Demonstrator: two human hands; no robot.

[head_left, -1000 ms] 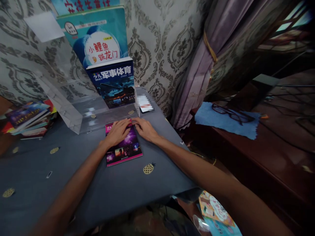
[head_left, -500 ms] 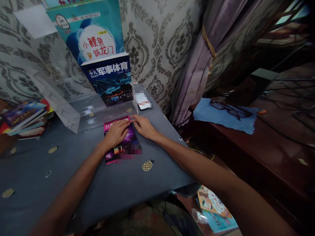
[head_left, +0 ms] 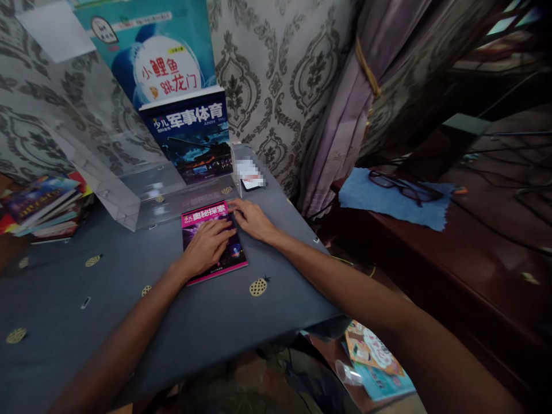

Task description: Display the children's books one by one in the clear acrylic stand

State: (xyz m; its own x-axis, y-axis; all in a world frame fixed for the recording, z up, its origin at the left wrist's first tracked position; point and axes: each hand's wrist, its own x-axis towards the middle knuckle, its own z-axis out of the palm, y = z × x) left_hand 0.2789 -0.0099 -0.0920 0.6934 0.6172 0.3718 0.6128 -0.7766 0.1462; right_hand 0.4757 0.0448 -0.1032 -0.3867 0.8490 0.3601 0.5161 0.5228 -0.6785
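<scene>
A book with a pink-edged purple cover (head_left: 235,252) lies flat on the blue tablecloth (head_left: 181,328). My left hand (head_left: 209,242) rests on its cover, palm down with the fingers stretched out to the right. At the book's upper right corner, my right hand (head_left: 252,219) touches the edge, fingers loosely extended. Just behind the book stands a clear acrylic rack (head_left: 129,210). It holds a dark blue book (head_left: 198,141) with a taller turquoise book (head_left: 172,63) behind it.
Several books lie in a pile (head_left: 47,207) at the left. A phone (head_left: 252,178), partly blurred, lies right of the rack. Eyeglasses (head_left: 405,187) sit on a blue cloth (head_left: 357,198) on the brown furniture at the right. More books (head_left: 379,368) and a clear cup (head_left: 347,374) are below the table.
My left hand has slid down the cover toward me, uncovering the pink title strip. My right hand stays at the book's upper right corner.
</scene>
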